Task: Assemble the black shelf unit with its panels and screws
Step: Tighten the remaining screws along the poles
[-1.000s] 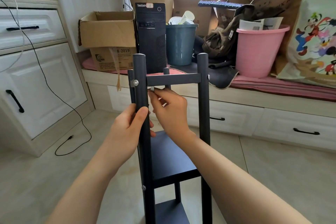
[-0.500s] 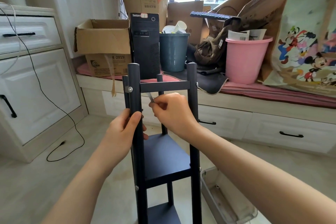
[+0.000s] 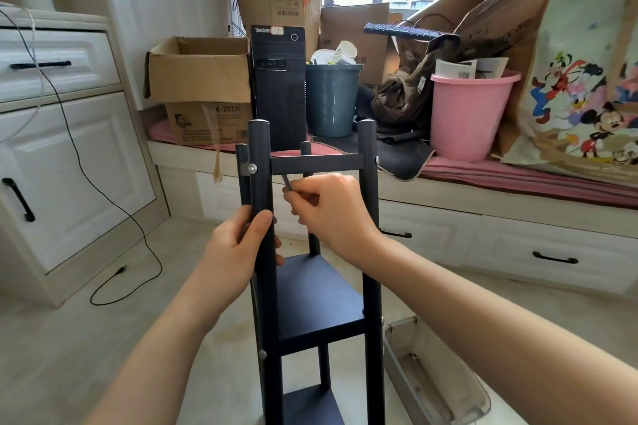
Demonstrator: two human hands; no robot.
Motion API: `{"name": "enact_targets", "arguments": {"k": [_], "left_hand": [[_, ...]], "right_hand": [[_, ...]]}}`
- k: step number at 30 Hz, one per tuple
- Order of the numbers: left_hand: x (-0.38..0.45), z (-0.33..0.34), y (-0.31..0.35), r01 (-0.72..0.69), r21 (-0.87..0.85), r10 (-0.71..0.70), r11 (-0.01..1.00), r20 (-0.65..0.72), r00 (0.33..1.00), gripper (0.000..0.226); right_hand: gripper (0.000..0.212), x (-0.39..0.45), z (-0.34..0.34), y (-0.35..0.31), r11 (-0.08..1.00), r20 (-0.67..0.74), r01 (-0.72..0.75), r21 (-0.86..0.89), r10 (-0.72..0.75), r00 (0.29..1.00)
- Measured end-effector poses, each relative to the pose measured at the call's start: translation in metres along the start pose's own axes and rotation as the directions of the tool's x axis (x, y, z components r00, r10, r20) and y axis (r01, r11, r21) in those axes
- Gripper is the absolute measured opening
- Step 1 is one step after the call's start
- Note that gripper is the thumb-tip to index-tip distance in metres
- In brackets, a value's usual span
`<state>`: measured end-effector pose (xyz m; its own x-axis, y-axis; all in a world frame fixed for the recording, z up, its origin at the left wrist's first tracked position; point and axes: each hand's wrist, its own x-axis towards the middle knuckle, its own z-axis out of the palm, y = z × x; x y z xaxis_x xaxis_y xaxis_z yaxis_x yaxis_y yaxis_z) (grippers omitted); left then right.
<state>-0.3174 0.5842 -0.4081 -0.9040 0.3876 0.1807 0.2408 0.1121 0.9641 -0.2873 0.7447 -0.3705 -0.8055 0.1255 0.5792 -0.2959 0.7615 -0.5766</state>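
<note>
Room: tiled floor [image 3: 69, 338] in front of a window bench [image 3: 483, 203] crowded with cardboard boxes, a black computer tower [image 3: 279, 86], a blue-grey bin [image 3: 333, 98] and a pink bucket [image 3: 471, 114]; white cabinets stand at the left.
Shelf unit: the black shelf unit [image 3: 317, 290] stands upright on the floor right in front of the person, 4 posts up, a top rail [image 3: 316, 164] across the near posts, 2 panels visible lower down.
Screws: a silver screw head [image 3: 252, 168] shows beside the near left post at rail height, another lower on that post [image 3: 263, 354].
Left hand: the left hand [image 3: 238, 248] is wrapped around the near left post [image 3: 260, 190], thumb in front, bracing it.
Right hand: the right hand [image 3: 333, 210] has its fingers curled, pinching a small grey metal tool [image 3: 287, 182], likely a hex key, just under the rail; its tip is hidden.
Tray: a clear plastic tray [image 3: 435, 373] lies on the floor just right of the unit.
Risk 1: the tall, narrow frame could tip or twist if the bracing hand eases while the tool is turned.
Risk 2: the key could slip from the fastener, since the joint sits tucked behind the rail.
Risk 3: a loosely seated screw could drop to the floor.
</note>
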Motion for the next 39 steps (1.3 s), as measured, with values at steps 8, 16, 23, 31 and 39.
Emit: {"name": "enact_targets", "arguments": {"k": [8,16,23,31,39], "left_hand": [[-0.001,-0.001,0.0,0.002,-0.033,-0.001,0.999,0.022,1.0,0.025],[0.001,0.0,-0.001,-0.008,-0.066,0.009,0.998,0.021,1.0,0.026],[0.005,-0.003,-0.002,0.0,-0.085,0.003,0.996,0.04,0.999,0.028],[0.008,-0.001,-0.002,-0.013,-0.096,0.015,0.995,0.024,1.0,0.027],[0.009,-0.001,-0.002,-0.003,-0.078,0.004,0.997,0.021,1.0,0.026]], "right_hand": [[0.013,-0.004,0.024,0.02,0.988,-0.201,0.153,-0.014,-0.153,0.968],[0.007,0.004,0.056,0.036,0.969,-0.416,0.226,-0.097,-0.245,0.876],[0.007,0.015,0.076,0.043,0.982,-0.495,0.179,-0.065,-0.188,0.849],[0.01,0.019,0.091,0.043,0.987,-0.555,0.158,0.037,-0.112,0.825],[0.011,0.015,0.076,0.041,0.982,-0.45,0.169,0.089,-0.112,0.886]]}}
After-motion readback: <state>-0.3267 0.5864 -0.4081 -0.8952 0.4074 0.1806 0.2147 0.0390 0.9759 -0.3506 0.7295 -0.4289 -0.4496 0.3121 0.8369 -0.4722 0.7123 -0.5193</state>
